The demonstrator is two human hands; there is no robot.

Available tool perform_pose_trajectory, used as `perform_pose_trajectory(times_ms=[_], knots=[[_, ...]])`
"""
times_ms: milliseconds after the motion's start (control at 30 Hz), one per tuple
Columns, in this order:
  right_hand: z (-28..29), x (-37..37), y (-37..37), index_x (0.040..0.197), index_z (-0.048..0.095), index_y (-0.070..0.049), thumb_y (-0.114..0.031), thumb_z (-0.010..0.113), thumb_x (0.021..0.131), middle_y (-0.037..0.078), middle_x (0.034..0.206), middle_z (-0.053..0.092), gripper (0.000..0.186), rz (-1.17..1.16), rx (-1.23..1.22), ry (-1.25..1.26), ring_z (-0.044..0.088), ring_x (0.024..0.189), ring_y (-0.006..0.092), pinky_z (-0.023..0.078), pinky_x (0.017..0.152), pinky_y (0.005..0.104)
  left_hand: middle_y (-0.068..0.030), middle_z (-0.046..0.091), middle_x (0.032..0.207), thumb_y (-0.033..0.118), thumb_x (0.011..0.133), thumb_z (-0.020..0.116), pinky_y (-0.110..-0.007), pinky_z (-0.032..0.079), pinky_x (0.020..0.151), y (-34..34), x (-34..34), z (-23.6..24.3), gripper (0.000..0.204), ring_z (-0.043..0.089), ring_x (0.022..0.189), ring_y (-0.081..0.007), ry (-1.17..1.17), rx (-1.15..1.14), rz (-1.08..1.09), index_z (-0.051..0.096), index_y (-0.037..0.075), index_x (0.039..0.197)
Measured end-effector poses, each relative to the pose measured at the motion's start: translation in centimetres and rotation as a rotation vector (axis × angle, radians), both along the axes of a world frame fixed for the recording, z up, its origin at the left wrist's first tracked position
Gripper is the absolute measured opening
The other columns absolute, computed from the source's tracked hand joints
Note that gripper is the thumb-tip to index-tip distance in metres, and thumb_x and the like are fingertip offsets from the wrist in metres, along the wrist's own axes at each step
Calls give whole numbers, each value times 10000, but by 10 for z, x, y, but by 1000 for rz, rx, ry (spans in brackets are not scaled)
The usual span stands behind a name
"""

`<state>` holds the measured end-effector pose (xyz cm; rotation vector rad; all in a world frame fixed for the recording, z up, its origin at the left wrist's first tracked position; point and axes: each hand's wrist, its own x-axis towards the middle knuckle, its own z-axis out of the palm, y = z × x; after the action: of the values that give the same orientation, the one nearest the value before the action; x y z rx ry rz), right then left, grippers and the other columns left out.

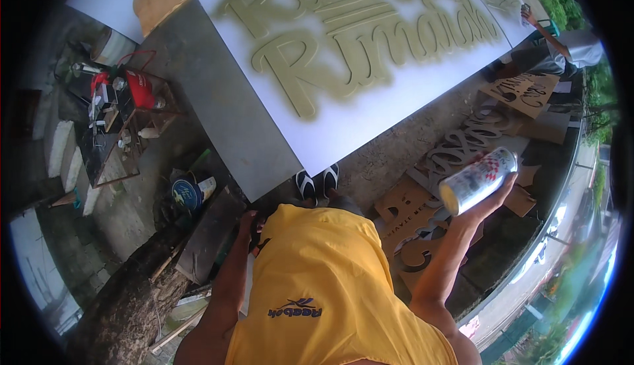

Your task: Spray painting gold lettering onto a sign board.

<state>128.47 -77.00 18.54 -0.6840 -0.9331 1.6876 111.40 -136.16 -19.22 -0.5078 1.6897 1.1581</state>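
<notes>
My right hand (496, 197) is raised out to the right, its fingers wrapped round a spray can (477, 179). The can is silver-white with a red checkered patch and lies tilted in the grip. Down at my left hip is my left hand (249, 225), partly hidden beside the yellow shirt (310, 253). Something dark with a bit of red shows next to it, but its fingers are too unclear to read. In front of me, a white sheet (343, 137) on the table carries large raised cut-out letters (297, 78) covered in olive-gold paint, with overspray around them.
Another person's arm (551, 38) reaches over the sheet's far right end. Cardboard and cut lettering (399, 210) lie along the right. A metal rack (112, 147) with tools and a red container (139, 89) stands left, near a tub with a blue lid (187, 194) and a tree trunk (125, 299).
</notes>
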Motion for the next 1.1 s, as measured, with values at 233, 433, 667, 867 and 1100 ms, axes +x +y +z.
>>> perform_pose_trajectory(times_ms=[233,433,667,867,1100], knots=[[0,47,-6,1397,456,-11,-529,710,913,226,1169,632,753,238,-261,298,680,1050,363,614,886,468,-21,675,843,332,978,665,-292,489,498,9,-43,37,286,637,646,-125,115,62,-32,701,73,1093],[7,42,-2,1395,486,-48,-490,705,921,225,1080,658,684,-213,-204,338,693,998,332,624,856,446,12,661,813,270,1014,627,-284,465,513,9,-70,34,222,613,641,-103,138,-88,-63,676,101,1149],[17,56,-8,1427,469,-139,-557,735,884,193,1135,625,736,1,-241,460,684,1006,329,616,825,449,1,659,776,269,999,645,-291,461,516,9,-70,41,222,589,600,-107,123,-97,-75,709,91,1114],[49,20,-20,1514,397,-151,-555,678,907,209,1002,655,781,-159,-207,217,722,838,329,646,720,451,11,620,725,310,937,706,-309,413,453,0,-51,34,259,542,561,-102,370,-104,-224,769,67,1002],[57,-18,9,1524,375,-152,-539,709,881,188,1071,665,822,-173,-183,286,719,801,318,646,713,467,-1,658,754,355,932,706,-319,418,467,-24,-30,-1,316,556,579,-107,79,68,85,762,98,1107]])
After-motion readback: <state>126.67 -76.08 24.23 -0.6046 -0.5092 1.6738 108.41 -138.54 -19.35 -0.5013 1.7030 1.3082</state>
